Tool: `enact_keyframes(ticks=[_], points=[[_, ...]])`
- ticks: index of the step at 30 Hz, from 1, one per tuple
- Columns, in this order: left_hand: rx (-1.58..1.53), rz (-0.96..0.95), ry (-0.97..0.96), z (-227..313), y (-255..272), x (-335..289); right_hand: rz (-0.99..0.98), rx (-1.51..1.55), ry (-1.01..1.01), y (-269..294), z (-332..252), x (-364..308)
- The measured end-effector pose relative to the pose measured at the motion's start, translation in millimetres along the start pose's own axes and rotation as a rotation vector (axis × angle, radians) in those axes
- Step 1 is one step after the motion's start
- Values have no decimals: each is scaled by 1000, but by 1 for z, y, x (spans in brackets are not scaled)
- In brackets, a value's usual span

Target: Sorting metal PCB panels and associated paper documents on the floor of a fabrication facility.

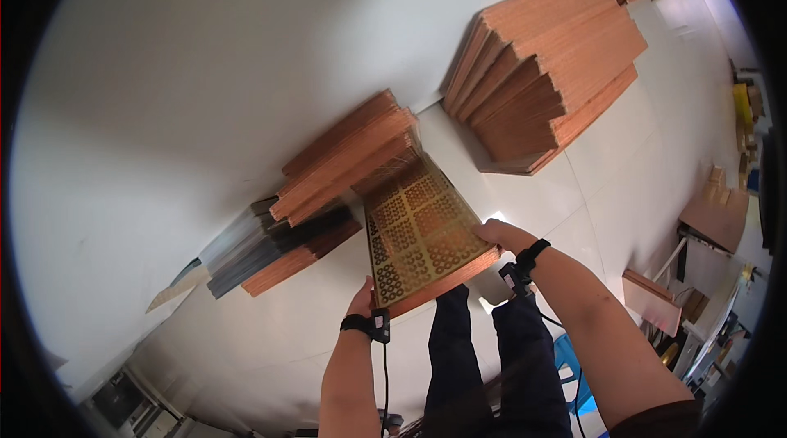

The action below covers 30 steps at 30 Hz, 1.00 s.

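Between my two hands is a flat rectangular panel with a gold, ring-patterned face (426, 229) and a thick copper-coloured near edge. It may be several sheets together; I cannot tell. My left hand (361, 298) grips its near left corner, with the fingers partly hidden. At the near right corner my right hand (502, 234) holds on, thumb over the top and the other fingers hidden below. The panel's far end meets a leaning stack of copper-coloured sheets (348, 155); whether it rests against them is unclear.
A larger stack of copper-coloured boards (566, 61) leans on the white wall at the right. Dark and grey sheets (262, 241) lean at the left. My legs (455, 356) are just below the panel. A blue stool (578, 372) and a workbench (705, 339) stand to the right.
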<state>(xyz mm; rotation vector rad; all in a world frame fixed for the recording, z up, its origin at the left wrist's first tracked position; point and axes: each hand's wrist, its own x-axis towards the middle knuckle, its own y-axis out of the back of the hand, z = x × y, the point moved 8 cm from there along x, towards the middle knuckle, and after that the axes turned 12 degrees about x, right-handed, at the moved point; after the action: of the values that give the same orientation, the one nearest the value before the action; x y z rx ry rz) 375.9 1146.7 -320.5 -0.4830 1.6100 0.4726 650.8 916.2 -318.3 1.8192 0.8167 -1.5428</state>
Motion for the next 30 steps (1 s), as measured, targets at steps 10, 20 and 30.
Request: enact_keyframes(ticks=[10, 20, 30], points=[[163, 324, -143, -50, -10, 47, 187, -368, 220, -17, 54, 12], [462, 371, -99, -71, -67, 8, 180, -281, 331, 27, 114, -36], [671, 234, -226, -152, -191, 52, 270, -18, 274, 102, 356, -59]])
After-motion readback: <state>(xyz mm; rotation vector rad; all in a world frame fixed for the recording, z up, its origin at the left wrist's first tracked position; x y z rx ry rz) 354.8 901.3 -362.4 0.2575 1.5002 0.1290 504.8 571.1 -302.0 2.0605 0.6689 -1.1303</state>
